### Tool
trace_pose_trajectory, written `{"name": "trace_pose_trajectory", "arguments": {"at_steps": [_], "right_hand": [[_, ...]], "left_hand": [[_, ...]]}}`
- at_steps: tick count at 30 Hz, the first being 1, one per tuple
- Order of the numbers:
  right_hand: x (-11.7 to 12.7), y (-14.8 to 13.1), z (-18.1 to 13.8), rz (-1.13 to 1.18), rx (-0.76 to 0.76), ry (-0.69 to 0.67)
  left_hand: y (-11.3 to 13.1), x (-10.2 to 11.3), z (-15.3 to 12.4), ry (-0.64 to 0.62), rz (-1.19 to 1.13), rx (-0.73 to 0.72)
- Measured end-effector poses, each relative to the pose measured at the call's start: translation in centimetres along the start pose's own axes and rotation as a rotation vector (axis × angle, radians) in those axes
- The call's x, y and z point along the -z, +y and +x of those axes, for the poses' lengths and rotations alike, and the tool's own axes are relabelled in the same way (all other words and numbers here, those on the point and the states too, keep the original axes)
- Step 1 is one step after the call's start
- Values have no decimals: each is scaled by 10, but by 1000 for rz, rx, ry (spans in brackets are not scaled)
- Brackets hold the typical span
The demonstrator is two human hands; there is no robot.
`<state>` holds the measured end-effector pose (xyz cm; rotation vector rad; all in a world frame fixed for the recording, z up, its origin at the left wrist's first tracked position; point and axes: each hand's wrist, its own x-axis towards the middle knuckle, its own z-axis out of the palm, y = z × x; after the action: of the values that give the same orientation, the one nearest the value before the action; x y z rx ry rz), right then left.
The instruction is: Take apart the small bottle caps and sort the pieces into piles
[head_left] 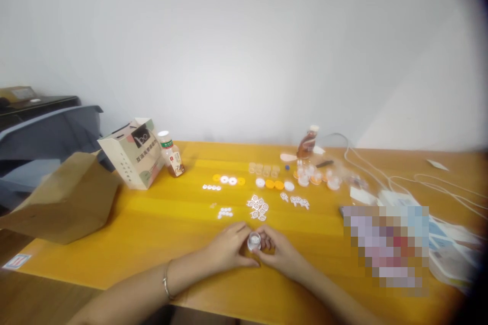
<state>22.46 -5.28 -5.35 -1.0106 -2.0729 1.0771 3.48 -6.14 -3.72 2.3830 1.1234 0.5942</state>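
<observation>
A small clear round container (254, 241) is between my hands above the near part of the table. My right hand (277, 249) grips it, thumb at its near edge and the other fingers curled behind its right side. My left hand (231, 248) lies close along its left side, thumb stretched away from the fingers; whether it touches the container I cannot tell. Just beyond lie a pile of white lattice-like pieces (258, 207) and a cluster of small white pieces (225, 212). More lattice-like pieces (299, 202) are to the right.
Rows of white and yellow rings (229, 180), round lids (270, 184) and clear cups (264, 169) stand farther back. At left are a paper bag (72, 198), a printed box bag (133, 162) and a bottle (171, 155). A brown bottle (307, 143), cables and a blurred-out patch (385, 246) are right.
</observation>
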Motion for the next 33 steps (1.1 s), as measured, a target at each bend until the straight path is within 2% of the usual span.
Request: {"name": "trace_pose_trajectory", "arguments": {"at_steps": [3,7,9,12,18,20,22,24,26,31,33], "right_hand": [[1,-3,-1,-45,-10,28],[0,-13,0,-304,-102,98],[-1,-19,3,-424,-112,81],[-1,-25,8,-526,-29,12],[17,-35,9,-554,275,-128],[21,-37,8,-529,330,-151],[19,-36,6,-529,285,-88],[14,-33,6,-588,179,-12],[9,-31,6,-654,129,6],[8,-38,5,-586,309,-70],[7,-38,5,-597,268,-11]], "left_hand": [[-2,-18,5,49,-67,26],[-12,-26,7,125,-141,51],[-12,-27,6,141,-176,53],[-11,-27,6,139,-237,52],[-12,-25,9,98,-293,59],[-13,-24,9,98,-297,88],[-13,-24,9,106,-310,115],[-13,-25,9,113,-315,114],[-13,-25,9,125,-306,99],[-15,-25,9,106,-302,109],[-15,-25,9,99,-313,103]]}}
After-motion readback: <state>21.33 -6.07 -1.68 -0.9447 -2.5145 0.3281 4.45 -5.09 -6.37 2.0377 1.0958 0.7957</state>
